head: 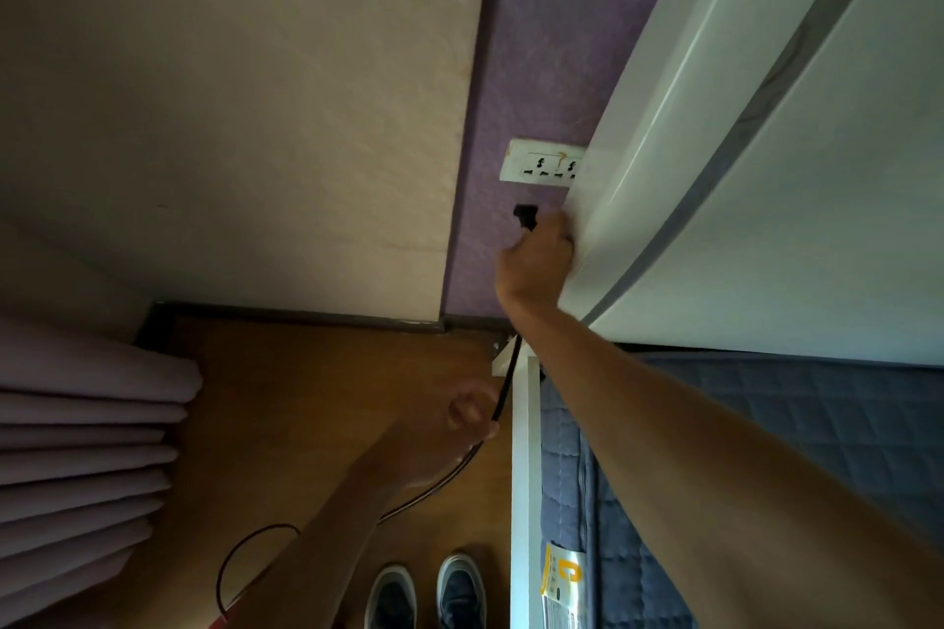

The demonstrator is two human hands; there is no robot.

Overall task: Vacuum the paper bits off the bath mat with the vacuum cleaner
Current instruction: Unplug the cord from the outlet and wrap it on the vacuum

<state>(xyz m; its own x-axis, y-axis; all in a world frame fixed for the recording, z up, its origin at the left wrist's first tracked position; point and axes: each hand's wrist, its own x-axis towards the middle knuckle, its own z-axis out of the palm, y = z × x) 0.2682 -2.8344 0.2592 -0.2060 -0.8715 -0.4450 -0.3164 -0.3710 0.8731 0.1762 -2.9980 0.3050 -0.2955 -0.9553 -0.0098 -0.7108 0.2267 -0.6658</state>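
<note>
Vacuum cleaner plug [526, 212], black, sits in the fingertips of the right hand [536, 261], which curl round its rear end and hold it against the purple wall [536, 41], just below the white wall socket [544, 164] and not yet in it. The socket shows two multi-pin outlets and a yellowish smear, with no writing that can be read. The right wrist is bent upward. The forearm reaches up from the lower right, crossing a blue quilted cover [792, 434] and brushing the edge of a large white panel [715, 169].

From the plug the black cord [505, 383] drops beside a white frame [526, 475] into the left hand [467, 416]. That hand is blurred, but its fingers look curled round the cord, held low over the wooden floor [306, 398]. Past the hand, the cord loops across the floor toward the bottom left.

A yellow tag [562, 582] on the blue cover bears one large curved letter, perhaps a C or a G; its small print is too fine to read. Two dark shoes [393, 598] stand below, and pale pink curtain folds [76, 450] hang at the left.
</note>
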